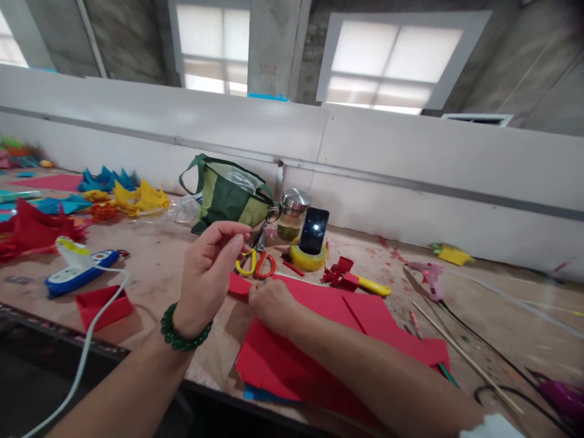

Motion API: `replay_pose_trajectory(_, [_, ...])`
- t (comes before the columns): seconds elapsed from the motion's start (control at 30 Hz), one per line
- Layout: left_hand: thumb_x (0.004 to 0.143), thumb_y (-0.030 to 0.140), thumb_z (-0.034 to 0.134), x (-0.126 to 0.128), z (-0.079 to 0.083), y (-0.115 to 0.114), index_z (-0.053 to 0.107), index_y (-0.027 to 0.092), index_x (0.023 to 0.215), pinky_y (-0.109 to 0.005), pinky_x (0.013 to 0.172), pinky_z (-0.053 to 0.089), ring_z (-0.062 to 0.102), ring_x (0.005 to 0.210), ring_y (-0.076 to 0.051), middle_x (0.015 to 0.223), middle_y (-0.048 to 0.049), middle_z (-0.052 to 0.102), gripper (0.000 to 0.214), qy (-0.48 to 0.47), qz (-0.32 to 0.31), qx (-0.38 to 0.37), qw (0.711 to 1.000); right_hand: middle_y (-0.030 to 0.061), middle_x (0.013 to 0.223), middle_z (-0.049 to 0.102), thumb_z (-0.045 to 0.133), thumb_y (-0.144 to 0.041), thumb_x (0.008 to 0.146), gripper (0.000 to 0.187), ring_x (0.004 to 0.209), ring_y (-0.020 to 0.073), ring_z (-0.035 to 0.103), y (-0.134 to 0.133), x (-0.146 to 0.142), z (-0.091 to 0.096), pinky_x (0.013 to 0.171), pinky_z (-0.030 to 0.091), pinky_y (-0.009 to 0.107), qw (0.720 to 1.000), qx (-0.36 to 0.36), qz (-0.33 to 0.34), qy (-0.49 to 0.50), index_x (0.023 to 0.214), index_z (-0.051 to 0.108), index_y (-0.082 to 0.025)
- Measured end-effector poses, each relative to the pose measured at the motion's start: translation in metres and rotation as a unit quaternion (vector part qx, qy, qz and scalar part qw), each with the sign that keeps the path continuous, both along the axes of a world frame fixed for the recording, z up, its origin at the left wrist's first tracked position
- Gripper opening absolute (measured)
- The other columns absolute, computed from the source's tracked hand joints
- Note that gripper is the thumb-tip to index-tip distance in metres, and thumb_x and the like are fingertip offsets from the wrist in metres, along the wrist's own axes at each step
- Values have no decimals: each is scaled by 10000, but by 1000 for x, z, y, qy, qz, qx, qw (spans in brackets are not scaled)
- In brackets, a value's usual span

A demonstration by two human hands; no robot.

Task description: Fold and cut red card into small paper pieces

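Note:
My left hand [210,267], a green bead bracelet [185,328] at its wrist, is raised above the table. Its thumb and fingertips come together in a pinch, and whatever may be between them is too small to make out. Lower and to the right, my right hand [274,303] rests over a stack of red foam sheets [314,377], fingers curled down at the end of a small red foam piece [238,286]. Just beyond it lie scissors with one yellow and one orange handle [264,266]. My right forearm hides part of the sheets.
Behind are a green bag [232,204], a glass jar [292,219] and a phone [314,231] leaning on yellow tape [308,258]. A pink glue gun [429,280] with a cord lies right. Left stand a power strip [77,274], a red box [104,307] and coloured foam shapes [141,198].

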State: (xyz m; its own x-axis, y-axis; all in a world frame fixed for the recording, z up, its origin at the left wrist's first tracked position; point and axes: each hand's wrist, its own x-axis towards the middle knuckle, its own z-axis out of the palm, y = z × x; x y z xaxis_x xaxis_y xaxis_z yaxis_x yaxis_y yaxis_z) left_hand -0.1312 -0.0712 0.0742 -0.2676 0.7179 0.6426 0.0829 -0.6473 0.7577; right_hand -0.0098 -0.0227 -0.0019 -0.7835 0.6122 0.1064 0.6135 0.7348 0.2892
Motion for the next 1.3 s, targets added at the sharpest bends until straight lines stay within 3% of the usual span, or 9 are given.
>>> replay_pose_trajectory(0.13, [857, 221, 556, -3, -16, -16, 607, 201, 963, -240, 740, 487, 596, 839, -135, 922, -12, 621, 119, 194, 69, -33, 978, 142, 897, 657, 487, -145, 879, 170, 791, 231, 616, -9, 21, 20, 621, 473, 332, 999, 29, -14, 12, 985, 604, -80])
replay_pose_trajectory(0.27, [864, 213, 525, -9, -39, -20, 612, 219, 1009, -305, 876, 458, 575, 990, -175, 1014, -40, 628, 168, 360, 84, -34, 929, 105, 804, 648, 494, -83, 824, 125, 750, 234, 584, -31, 72, 34, 592, 396, 324, 999, 40, -12, 24, 851, 606, -132])
replay_pose_trajectory(0.47, [756, 125, 545, -32, -66, 6, 510, 220, 1269, -413, 979, 388, 495, 1171, -262, 1251, -98, 562, 523, 619, 46, -129, 773, 39, 682, 592, 481, -110, 833, 163, 680, 176, 518, -54, 131, 28, 582, 314, 295, 989, 62, -12, 131, 711, 570, -171])
replay_pose_trajectory(0.6, [770, 90, 495, -31, -77, 27, 579, 203, 1157, -338, 869, 447, 596, 1009, -222, 1082, -88, 652, 412, 677, 13, -190, 711, 39, 729, 605, 447, -104, 861, 182, 726, 172, 534, -63, 141, 24, 623, 345, 280, 983, 21, -13, 181, 776, 594, -169])
replay_pose_trajectory(0.77, [870, 219, 440, -24, -76, 32, 647, 169, 878, -325, 738, 466, 633, 847, -233, 887, -104, 682, 213, 689, 34, -207, 693, 29, 748, 621, 433, -125, 884, 186, 730, 161, 569, -74, 149, 25, 630, 381, 260, 966, 4, -28, 256, 832, 603, -178])
replay_pose_trajectory(0.9, [858, 397, 490, -13, -71, 29, 608, 206, 1007, -309, 716, 464, 635, 866, -233, 968, -75, 678, 269, 693, 49, -200, 691, 28, 757, 632, 432, -131, 881, 181, 714, 159, 581, -80, 148, 27, 615, 400, 255, 960, -6, -34, 278, 843, 601, -186])
replay_pose_trajectory(1.1, [812, 115, 469, -6, -64, 37, 640, 138, 912, -300, 684, 448, 638, 771, -218, 846, -107, 682, 200, 721, 85, -210, 655, 34, 746, 638, 421, -133, 887, 211, 693, 149, 601, -92, 147, 26, 598, 443, 242, 961, -47, -37, 271, 827, 614, -193])
replay_pose_trajectory(1.23, [873, 114, 394, 6, -46, 20, 634, 123, 935, -338, 704, 441, 612, 823, -246, 884, -136, 653, 248, 721, 149, -182, 652, 91, 967, 673, 480, -144, 873, 185, 911, 192, 616, -97, 152, 28, 763, 504, 295, 949, 58, -28, 307, 983, 627, -169])
replay_pose_trajectory(1.3, [854, 100, 433, 26, -41, 3, 631, 133, 908, -342, 697, 443, 593, 833, -252, 851, -122, 639, 208, 729, 180, -101, 652, 141, 1172, 623, 540, -168, 849, 299, 1108, 258, 547, -98, 152, 27, 905, 471, 386, 944, 140, -24, 297, 1142, 590, -139])
